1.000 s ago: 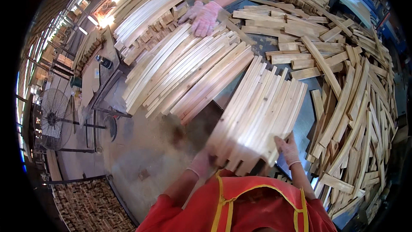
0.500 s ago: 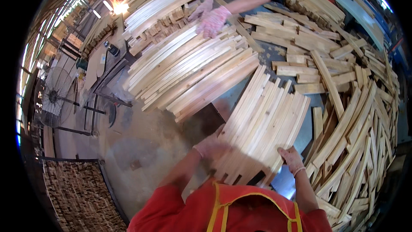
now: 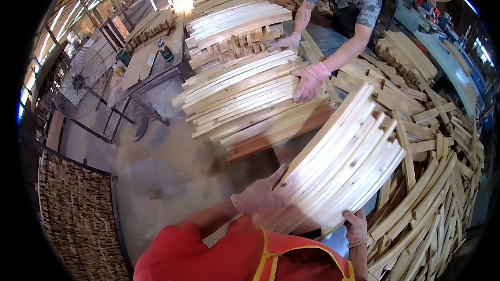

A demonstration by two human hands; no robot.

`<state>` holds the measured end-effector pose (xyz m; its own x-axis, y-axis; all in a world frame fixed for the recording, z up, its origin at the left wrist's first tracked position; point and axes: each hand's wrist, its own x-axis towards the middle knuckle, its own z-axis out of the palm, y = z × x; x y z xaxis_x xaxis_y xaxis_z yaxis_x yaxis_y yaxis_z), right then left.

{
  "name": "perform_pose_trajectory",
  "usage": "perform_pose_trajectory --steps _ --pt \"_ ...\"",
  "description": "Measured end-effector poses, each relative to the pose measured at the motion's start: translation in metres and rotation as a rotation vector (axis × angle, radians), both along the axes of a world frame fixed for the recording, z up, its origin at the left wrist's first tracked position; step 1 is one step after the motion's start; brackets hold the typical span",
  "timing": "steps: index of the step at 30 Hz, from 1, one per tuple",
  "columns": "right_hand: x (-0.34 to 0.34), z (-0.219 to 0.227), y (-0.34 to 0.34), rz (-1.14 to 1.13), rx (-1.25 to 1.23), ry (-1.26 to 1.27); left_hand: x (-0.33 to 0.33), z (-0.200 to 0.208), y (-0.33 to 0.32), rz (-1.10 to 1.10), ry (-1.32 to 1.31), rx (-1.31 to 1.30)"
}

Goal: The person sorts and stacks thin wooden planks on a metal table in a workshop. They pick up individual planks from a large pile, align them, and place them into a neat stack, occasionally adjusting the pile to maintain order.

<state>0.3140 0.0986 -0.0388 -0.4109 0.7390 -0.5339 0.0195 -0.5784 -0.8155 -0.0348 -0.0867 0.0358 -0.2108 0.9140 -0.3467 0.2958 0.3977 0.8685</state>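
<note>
Between my two hands is a bundle of pale wooden strips [image 3: 338, 164] laid side by side, slanting up and away to the right. My left hand [image 3: 260, 193], in a thin pale glove, is closed on the bundle's left edge with the thumb along the outer strip. My right hand [image 3: 356, 228], gloved too, grips the lower right edge. Just beyond lies a wide row of similar strips [image 3: 250, 91], on which a co-worker's gloved hand [image 3: 311, 80] rests; the co-worker's other hand [image 3: 289, 42] is at its far side.
Loose wooden strips [image 3: 416, 213] lie in a large heap along the right. Stacked strips [image 3: 237, 21] stand at the back. On the left are a floor fan [image 3: 79, 80], a table with a dark bottle [image 3: 165, 51], and a crate packed with wood pieces [image 3: 78, 213].
The bundle in my hands has tilted further, its far end swinging right and up. The co-worker's hands have moved apart, one coming nearer along the row. My view has shifted.
</note>
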Motion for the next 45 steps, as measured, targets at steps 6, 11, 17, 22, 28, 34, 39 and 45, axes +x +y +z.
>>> perform_pose_trajectory --steps 6,11,17,22,28,34,39,45 --pt "-0.045 0.021 0.017 -0.100 0.238 0.183 -0.041 0.031 0.004 -0.105 0.261 0.257" --pt "-0.129 0.075 0.043 -0.207 0.510 0.126 -0.125 0.031 0.021 -0.069 0.371 0.622" --pt "-0.302 0.203 0.079 0.050 0.725 0.011 -0.239 0.079 0.018 0.203 -0.124 0.476" --pt "-0.497 0.279 0.130 0.358 0.818 -0.085 -0.349 0.095 0.041 0.511 -0.235 0.676" --pt "-0.702 0.305 0.251 0.566 0.882 0.280 -0.594 0.121 0.119 0.330 0.380 0.742" --pt "-0.790 0.200 0.338 0.756 1.098 0.063 -0.660 0.144 0.165 0.483 0.582 -0.062" --pt "-0.681 0.181 0.275 0.467 0.616 0.556 -0.615 0.142 0.108 0.740 0.643 0.284" --pt "-0.400 0.090 0.190 0.267 0.420 0.197 -0.427 0.065 0.076 0.257 0.983 0.440"
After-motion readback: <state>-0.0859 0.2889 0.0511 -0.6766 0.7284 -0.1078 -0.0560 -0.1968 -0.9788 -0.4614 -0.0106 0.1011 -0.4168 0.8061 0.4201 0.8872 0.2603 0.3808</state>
